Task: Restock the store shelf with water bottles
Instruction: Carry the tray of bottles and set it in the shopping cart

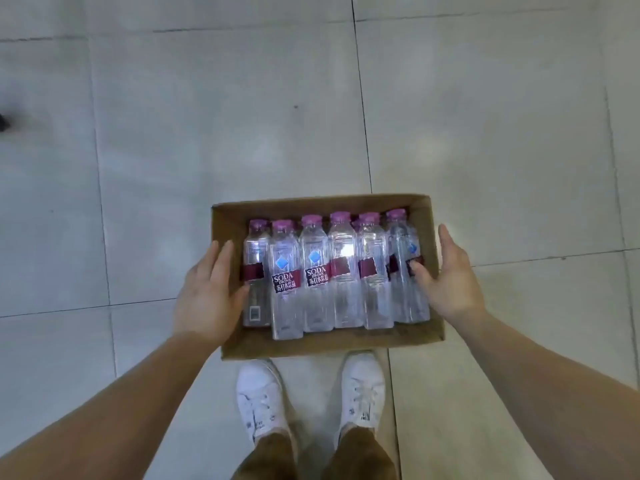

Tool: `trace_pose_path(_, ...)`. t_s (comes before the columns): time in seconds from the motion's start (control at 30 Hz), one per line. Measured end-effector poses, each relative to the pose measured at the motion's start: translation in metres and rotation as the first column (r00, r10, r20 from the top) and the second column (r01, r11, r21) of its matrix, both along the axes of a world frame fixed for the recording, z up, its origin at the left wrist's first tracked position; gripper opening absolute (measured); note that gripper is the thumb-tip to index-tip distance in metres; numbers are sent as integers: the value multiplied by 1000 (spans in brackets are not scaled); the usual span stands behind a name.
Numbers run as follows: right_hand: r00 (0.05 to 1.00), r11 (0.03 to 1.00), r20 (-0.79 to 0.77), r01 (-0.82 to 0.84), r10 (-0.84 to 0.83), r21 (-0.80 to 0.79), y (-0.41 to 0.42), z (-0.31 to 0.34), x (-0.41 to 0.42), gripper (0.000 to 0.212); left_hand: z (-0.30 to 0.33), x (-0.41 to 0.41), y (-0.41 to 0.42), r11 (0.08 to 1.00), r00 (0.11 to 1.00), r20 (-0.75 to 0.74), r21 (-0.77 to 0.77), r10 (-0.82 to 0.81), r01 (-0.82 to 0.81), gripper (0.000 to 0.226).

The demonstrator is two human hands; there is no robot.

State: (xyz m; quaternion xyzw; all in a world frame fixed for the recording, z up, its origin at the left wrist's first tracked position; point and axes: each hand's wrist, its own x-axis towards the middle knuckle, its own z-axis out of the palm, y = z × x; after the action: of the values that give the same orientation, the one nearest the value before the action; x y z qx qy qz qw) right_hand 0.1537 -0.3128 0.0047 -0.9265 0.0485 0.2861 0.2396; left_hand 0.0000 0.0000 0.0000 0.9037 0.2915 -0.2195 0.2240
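Observation:
A shallow open cardboard box [325, 344] is below me, over the tiled floor. Several clear water bottles [317, 271] with purple caps and dark red labels lie side by side in it, caps pointing away from me. My left hand [207, 292] lies against the box's left wall with its fingers straight and the thumb inside by the leftmost bottle. My right hand [450, 275] is at the right wall, fingers straight, thumb reaching in beside the rightmost bottle. No shelf is in view.
Pale grey floor tiles [225, 116] fill the view. My two white shoes [311, 396] stand just behind the box's near edge. A small dark object [3, 123] shows at the far left edge.

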Motion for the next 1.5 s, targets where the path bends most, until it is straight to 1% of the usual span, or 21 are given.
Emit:
trace_pose_path(0.07, 999, 1000, 46, 10, -9, -27, -6, -23, 0, 75, -24, 1, -1, 998, 999, 33, 62, -32, 29, 72)
trace_pose_path(0.1, 999, 999, 49, 14, -12, -38, -9, -35, -1, 74, -36, 0, -1, 997, 999, 22, 76, -34, 32, 70)
trace_pose_path(0.17, 999, 998, 52, 13, -10, -62, -10, -50, -4, 71, -53, -5, 0, 996, 999, -10, 84, -36, 36, 66)
trace_pose_path(0.23, 998, 997, 68, -3, 8, -78, -13, -60, -8, 69, -66, -13, -1, 996, 999, 10, 83, -40, 39, 63)
trace_pose_path(0.37, 994, 995, 106, -30, 40, -99, -19, -68, -10, 66, -73, -16, 0, 998, 997, 75, 61, -31, 26, 60)
trace_pose_path(0.53, 992, 991, 127, 7, 11, -136, -15, -72, -12, 62, -75, -14, -2, 996, 991, 134, 92, -30, 17, 62)
trace_pose_path(0.63, 986, 983, 130, -81, 103, -163, -17, -75, -15, 58, -76, -15, -2, 996, 991, 130, 87, -29, 18, 62)
trace_pose_path(0.77, 993, 993, 107, -36, 47, -109, -20, -81, -11, 53, -75, -16, 1, 996, 984, 174, 80, -38, 24, 62)
trace_pose_path(0.8, 994, 995, 99, -32, 41, -92, -21, -82, -10, 52, -75, -17, 1, 997, 983, 181, 74, -17, 4, 63)
trace_pose_path(0.83, 995, 996, 93, -33, 41, -78, -21, -82, -10, 51, -74, -17, 0, 997, 984, 173, 61, 30, -41, 64)
trace_pose_path(0.9, 996, 997, 84, -35, 42, -73, -21, -81, -8, 49, -76, -16, 1, 987, 982, 106, 27, 157, -161, 65)
trace_pose_path(0.97, 996, 997, 83, -33, 38, -66, -21, -79, -7, 47, -76, -14, 3, 977, 976, 27, 1, 214, -214, 65)
trace_pose_path(1.1, 994, 999, 107, -16, 21, -45, -22, -78, -6, 48, -74, -11, 4, 979, 979, 1, 10, 203, -203, 72)
trace_pose_path(1.3, 976, 992, 186, -102, 114, -72, -27, -77, -2, 50, -64, -6, 4, 967, 967, 17, 0, 254, -254, 78)
trace_pose_path(1.4, 978, 985, 143, -139, 153, -106, -25, -70, 1, 52, -56, -3, 9, 969, 969, 21, 2, 245, -245, 78)
trace_pose_path(1.5, 983, 984, 103, -145, 155, -102, -24, -55, 0, 53, -34, -2, 15, 972, 972, 5, 16, 236, -236, 78)
